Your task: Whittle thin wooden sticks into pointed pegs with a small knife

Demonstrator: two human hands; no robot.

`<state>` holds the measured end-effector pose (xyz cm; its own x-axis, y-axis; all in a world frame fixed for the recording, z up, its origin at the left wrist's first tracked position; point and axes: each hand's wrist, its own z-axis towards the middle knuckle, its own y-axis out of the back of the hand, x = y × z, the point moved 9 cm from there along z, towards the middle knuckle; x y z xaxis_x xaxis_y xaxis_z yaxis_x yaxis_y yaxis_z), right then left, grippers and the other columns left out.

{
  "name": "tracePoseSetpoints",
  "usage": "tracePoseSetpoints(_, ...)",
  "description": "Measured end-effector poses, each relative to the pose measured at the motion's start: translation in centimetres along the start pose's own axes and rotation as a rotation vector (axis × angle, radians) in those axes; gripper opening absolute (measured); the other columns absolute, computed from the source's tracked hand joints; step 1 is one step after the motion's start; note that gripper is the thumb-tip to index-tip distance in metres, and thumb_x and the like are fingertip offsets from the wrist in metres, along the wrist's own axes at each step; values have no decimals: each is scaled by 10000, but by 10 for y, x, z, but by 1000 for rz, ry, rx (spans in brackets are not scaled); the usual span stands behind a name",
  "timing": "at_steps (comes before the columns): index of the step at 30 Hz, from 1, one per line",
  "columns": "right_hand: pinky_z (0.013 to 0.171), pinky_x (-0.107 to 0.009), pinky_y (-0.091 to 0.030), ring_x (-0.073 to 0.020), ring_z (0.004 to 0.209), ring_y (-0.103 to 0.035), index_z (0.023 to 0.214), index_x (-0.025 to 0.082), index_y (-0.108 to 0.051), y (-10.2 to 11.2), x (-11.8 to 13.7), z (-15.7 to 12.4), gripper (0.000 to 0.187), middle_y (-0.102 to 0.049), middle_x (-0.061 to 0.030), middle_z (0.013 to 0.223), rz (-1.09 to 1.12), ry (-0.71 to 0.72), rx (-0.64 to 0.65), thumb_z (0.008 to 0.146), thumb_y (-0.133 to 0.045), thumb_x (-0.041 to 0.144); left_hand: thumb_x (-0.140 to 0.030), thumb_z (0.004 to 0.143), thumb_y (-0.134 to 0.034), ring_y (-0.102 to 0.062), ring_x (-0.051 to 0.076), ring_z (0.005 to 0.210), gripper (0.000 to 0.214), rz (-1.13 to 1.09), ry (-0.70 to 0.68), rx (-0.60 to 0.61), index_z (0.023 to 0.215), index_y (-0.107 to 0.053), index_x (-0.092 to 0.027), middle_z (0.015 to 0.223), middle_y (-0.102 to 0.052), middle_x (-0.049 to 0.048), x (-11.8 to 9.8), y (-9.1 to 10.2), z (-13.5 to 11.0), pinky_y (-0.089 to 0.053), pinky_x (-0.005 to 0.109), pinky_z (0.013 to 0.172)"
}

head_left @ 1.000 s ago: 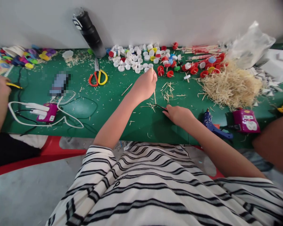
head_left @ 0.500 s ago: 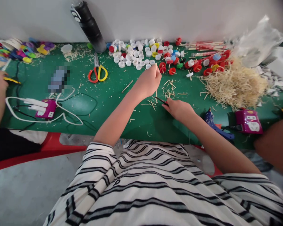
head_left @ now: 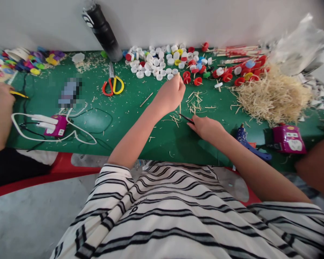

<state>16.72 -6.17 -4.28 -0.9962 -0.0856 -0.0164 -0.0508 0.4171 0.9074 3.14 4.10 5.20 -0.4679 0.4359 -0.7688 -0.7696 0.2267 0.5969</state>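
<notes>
My left hand (head_left: 171, 92) is closed in a fist around a thin wooden stick (head_left: 180, 108); the lower end sticks out beneath the fist, pointing down toward the table. In my right hand (head_left: 206, 126) is a slim knife (head_left: 185, 117) with a dark blade, the handle mostly hidden by my fingers. Its tip is close to the lower end of the stick; whether they touch I cannot tell. Thin wood shavings (head_left: 196, 102) lie scattered on the green table (head_left: 129, 126) around both hands.
Bottle caps (head_left: 151, 64), some with sticks through them, lie at the back. To the right are a pile of wood shavings (head_left: 272, 95), a blue glue gun (head_left: 252, 147) and a purple box (head_left: 288, 139). Scissors (head_left: 112, 84), a phone (head_left: 69, 92) and a co-worker's hand (head_left: 1, 92) are left.
The view has shifted slightly. My hands keep nearly the same positions, still holding the stick and the knife. At the left, more of the co-worker's hand shows.
</notes>
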Motion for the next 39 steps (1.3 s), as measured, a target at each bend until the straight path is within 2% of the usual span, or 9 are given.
tracePoseSetpoints(5,686,-324,-466,-299,953,-725,1248,186,-577,-8,-2,-1,496,-744,-172,1023,11,-11,54,1066,-295,552,-606,1035,-320,-692,248,848,436,25,13,-33,854,-475,-240,746,-581,62,-3,2,0,-518,417,812)
tracePoseSetpoints(11,701,-329,-469,-304,965,-724,1242,179,-572,-6,0,-7,483,-743,-173,1029,6,6,39,1072,-288,531,-643,1021,-294,-687,242,855,466,23,-17,-39,874,-489,-246,740,-579,54,-3,4,-2,-525,415,849)
tracePoseSetpoints(17,694,-332,-467,-306,948,-726,1235,178,-570,-7,1,-10,469,-741,-165,1019,2,-3,75,1074,-288,516,-606,1033,-312,-688,239,866,436,41,-23,-14,896,-502,-238,780,-593,54,-10,5,-5,-517,417,872)
tracePoseSetpoints(23,642,-323,-440,-309,921,-730,1244,168,-560,-7,2,-15,484,-742,-164,1008,-42,24,41,1073,-266,512,-571,1054,-285,-668,216,817,427,66,30,-4,914,-507,-235,795,-605,52,-8,8,-9,-504,397,849)
tracePoseSetpoints(27,641,-317,-423,-302,941,-725,1238,173,-566,-6,-1,-16,495,-746,-159,1001,-41,30,29,1075,-255,523,-512,1074,-289,-645,202,790,383,61,17,-11,942,-518,-235,814,-620,59,-15,6,-10,-486,371,814)
tracePoseSetpoints(31,627,-307,-391,-287,917,-722,1220,185,-582,4,-1,-19,511,-747,-145,992,-37,31,-15,1073,-258,551,-432,1078,-344,-617,195,737,307,61,39,1,934,-527,-231,817,-637,71,-23,3,-8,-472,368,774)
tracePoseSetpoints(36,591,-302,-344,-285,845,-720,1234,185,-582,29,4,-12,519,-745,-129,923,-52,14,-159,1073,-258,556,-335,1061,-420,-575,181,667,233,56,45,1,858,-483,-241,756,-615,49,-25,-1,-5,-450,369,728)
tracePoseSetpoints(39,597,-304,-351,-281,835,-714,1237,187,-583,33,5,-4,500,-746,-126,926,-43,12,-163,1070,-280,548,-318,1050,-450,-562,175,662,235,51,45,-17,827,-454,-245,737,-601,37,-21,-2,-2,-440,362,713)
